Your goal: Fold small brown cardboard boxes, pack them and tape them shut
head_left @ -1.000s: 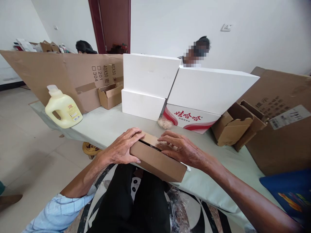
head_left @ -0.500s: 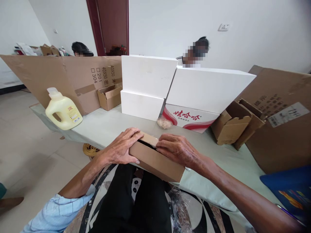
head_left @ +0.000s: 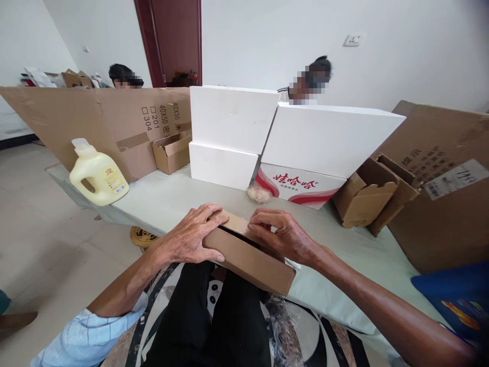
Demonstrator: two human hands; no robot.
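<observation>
A long brown cardboard box (head_left: pixel 248 260) lies at the table's front edge, just above my lap. A dark gap runs along its top, beside the lid flap. My left hand (head_left: pixel 194 232) is wrapped round the box's left end, thumb on the near side and fingers over the top. Above the flap, toward the right, is my right hand (head_left: pixel 280 232), its thumb and fingers pinched together. Whether the pinch has the flap's edge or something small in it is hidden. A crumpled clear plastic bundle (head_left: pixel 260 193) lies beyond the box.
White boxes (head_left: pixel 233 117) stand stacked behind, one with red print (head_left: pixel 301 186). A yellow detergent bottle (head_left: pixel 99 173) is at left. Small open cartons (head_left: pixel 367 196) and a blue container (head_left: pixel 454 295) are at right. Two people sit beyond the boxes.
My right hand has lifted slightly and shifted right along the flap, its fingers now pinched. The gap in the box top looks longer. My left hand keeps its hold.
</observation>
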